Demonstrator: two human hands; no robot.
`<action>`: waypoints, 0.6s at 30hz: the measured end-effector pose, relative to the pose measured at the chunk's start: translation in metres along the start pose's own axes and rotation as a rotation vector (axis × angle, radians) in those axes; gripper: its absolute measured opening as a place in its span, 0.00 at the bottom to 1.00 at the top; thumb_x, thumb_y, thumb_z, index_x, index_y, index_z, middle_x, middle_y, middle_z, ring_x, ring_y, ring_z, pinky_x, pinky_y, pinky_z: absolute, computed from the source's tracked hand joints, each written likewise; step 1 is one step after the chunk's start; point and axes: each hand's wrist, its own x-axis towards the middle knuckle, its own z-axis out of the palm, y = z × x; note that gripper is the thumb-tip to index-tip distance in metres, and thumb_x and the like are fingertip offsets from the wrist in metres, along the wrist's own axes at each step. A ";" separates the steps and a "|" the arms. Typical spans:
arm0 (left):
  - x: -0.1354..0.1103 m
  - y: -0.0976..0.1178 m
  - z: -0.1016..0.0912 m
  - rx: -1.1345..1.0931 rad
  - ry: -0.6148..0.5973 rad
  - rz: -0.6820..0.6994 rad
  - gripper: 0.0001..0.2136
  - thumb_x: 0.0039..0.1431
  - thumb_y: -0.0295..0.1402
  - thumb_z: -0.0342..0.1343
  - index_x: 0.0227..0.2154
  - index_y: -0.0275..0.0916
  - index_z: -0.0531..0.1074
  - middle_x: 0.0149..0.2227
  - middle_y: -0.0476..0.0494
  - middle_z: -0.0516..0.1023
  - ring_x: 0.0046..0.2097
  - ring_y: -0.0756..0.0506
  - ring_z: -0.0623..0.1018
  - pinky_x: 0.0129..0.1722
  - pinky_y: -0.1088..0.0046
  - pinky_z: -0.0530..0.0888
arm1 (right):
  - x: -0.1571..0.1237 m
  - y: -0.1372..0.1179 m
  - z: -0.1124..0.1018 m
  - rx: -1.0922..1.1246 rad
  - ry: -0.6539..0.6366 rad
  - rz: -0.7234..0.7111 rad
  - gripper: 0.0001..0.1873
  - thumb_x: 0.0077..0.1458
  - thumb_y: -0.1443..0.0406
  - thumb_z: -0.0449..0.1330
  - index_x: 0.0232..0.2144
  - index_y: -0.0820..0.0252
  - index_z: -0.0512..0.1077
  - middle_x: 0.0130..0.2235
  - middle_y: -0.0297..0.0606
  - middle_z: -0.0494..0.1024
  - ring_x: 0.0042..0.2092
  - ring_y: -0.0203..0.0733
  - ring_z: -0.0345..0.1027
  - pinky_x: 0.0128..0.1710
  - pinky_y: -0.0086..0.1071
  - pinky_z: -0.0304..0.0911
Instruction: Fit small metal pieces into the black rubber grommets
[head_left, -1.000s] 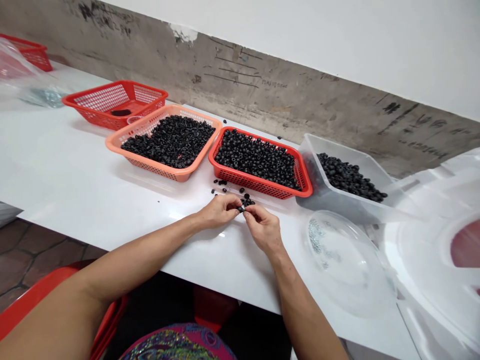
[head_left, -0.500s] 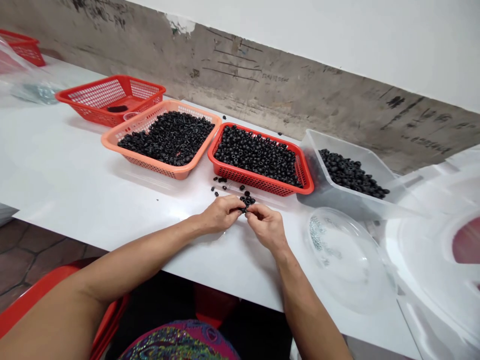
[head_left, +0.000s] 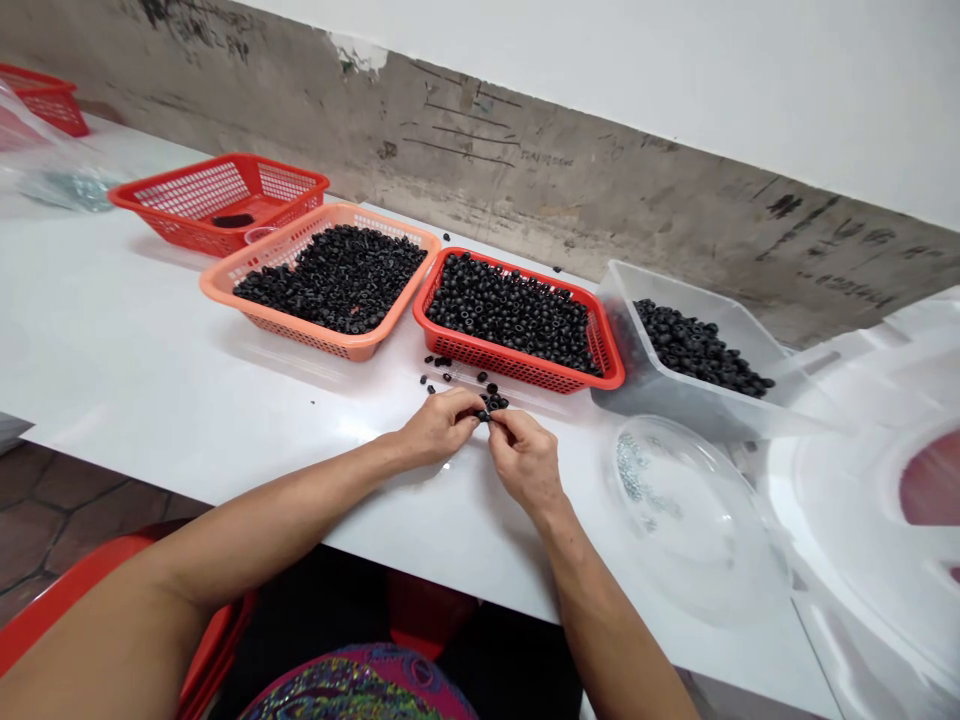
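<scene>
My left hand (head_left: pixel 439 426) and my right hand (head_left: pixel 525 462) meet above the white table (head_left: pixel 172 340), their fingertips pinching a small black rubber ring (head_left: pixel 484 416) between them. Just beyond my fingers lies a little cluster of black rubber rings (head_left: pixel 493 401). More loose rings (head_left: pixel 439 361) are scattered to the left of it, near the front of a red plastic basket (head_left: pixel 517 362) heaped with rings. A peach-orange basket (head_left: pixel 322 340) full of rings stands to its left.
A clear plastic tub (head_left: pixel 660 390) of black rings stands at right, with a clear round dish (head_left: pixel 697 530) holding metal bits before it. Farther left are a red basket (head_left: pixel 217 190) and a plastic bag (head_left: pixel 67 190) of metal parts. A concrete wall backs the table.
My hands stay together on the small ring, with only slight finger shifts. The whole view has tilted and shifted a little.
</scene>
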 end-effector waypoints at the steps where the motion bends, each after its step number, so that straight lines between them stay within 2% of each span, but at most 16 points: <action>1: 0.000 0.000 0.000 0.005 -0.013 0.000 0.10 0.52 0.22 0.49 0.34 0.36 0.72 0.33 0.45 0.75 0.36 0.49 0.73 0.38 0.74 0.70 | 0.000 0.000 0.000 -0.006 -0.003 -0.010 0.09 0.52 0.69 0.52 0.31 0.58 0.73 0.31 0.39 0.77 0.33 0.41 0.70 0.35 0.32 0.65; 5: -0.001 0.001 -0.004 0.029 -0.083 -0.020 0.11 0.52 0.22 0.48 0.35 0.36 0.73 0.33 0.47 0.76 0.36 0.50 0.73 0.38 0.75 0.69 | -0.001 -0.002 -0.001 -0.031 -0.015 -0.049 0.09 0.51 0.70 0.52 0.29 0.59 0.72 0.29 0.40 0.76 0.31 0.41 0.70 0.33 0.32 0.64; 8: -0.001 0.003 -0.006 0.013 -0.119 -0.047 0.11 0.52 0.22 0.47 0.34 0.36 0.73 0.32 0.47 0.76 0.35 0.50 0.73 0.37 0.75 0.69 | 0.000 -0.002 -0.002 -0.006 -0.041 -0.025 0.09 0.51 0.69 0.52 0.27 0.59 0.73 0.28 0.38 0.76 0.30 0.40 0.69 0.33 0.32 0.63; 12: -0.001 0.007 -0.007 -0.072 -0.142 -0.117 0.10 0.51 0.24 0.48 0.32 0.36 0.74 0.30 0.48 0.77 0.33 0.50 0.73 0.35 0.76 0.69 | 0.003 0.000 -0.005 0.202 -0.111 0.178 0.06 0.47 0.66 0.55 0.25 0.58 0.73 0.24 0.34 0.74 0.26 0.36 0.65 0.27 0.29 0.61; 15: -0.001 0.010 -0.007 -0.153 -0.150 -0.207 0.09 0.50 0.25 0.50 0.31 0.35 0.75 0.29 0.48 0.76 0.31 0.50 0.72 0.32 0.77 0.68 | 0.007 0.002 -0.008 0.397 -0.182 0.348 0.05 0.44 0.65 0.58 0.23 0.60 0.73 0.19 0.31 0.70 0.21 0.33 0.60 0.21 0.27 0.56; 18: 0.000 0.010 -0.007 -0.215 -0.172 -0.266 0.08 0.49 0.26 0.51 0.29 0.34 0.75 0.27 0.48 0.76 0.29 0.51 0.71 0.29 0.77 0.66 | 0.010 0.007 -0.008 0.567 -0.244 0.454 0.05 0.42 0.65 0.59 0.23 0.62 0.73 0.17 0.30 0.69 0.19 0.31 0.58 0.19 0.26 0.54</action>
